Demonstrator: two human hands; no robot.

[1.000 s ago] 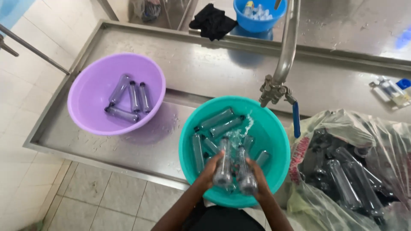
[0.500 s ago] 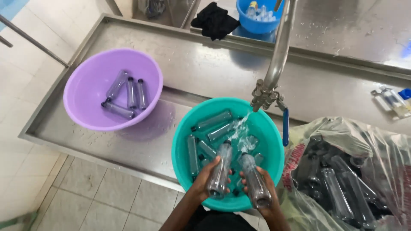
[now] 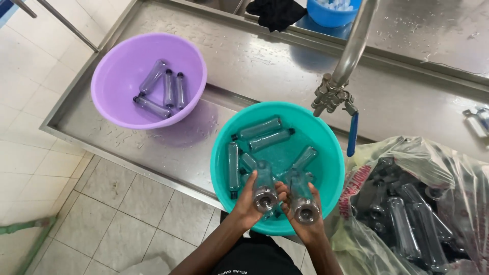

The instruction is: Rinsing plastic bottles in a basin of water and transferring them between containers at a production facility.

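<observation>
My left hand [image 3: 248, 201] grips a clear plastic bottle [image 3: 265, 186], its base pointing at me. My right hand [image 3: 301, 216] grips a second clear bottle [image 3: 303, 196] the same way. Both are held over the near side of a teal basin [image 3: 326, 153] that has water and several more clear bottles with black caps in it. The two hands touch at the thumbs.
A purple basin [image 3: 112, 76] with several capped bottles sits to the left on the steel sink counter [image 3: 254, 66]. A metal tap [image 3: 333, 94] with a blue lever hangs over the teal basin. A plastic bag [image 3: 423, 203] of bottles lies at the right. A blue bucket [image 3: 331, 10] stands behind.
The water stream from the tap has stopped. Both hands have drawn the two bottles back toward me and turned their bases up at the camera.
</observation>
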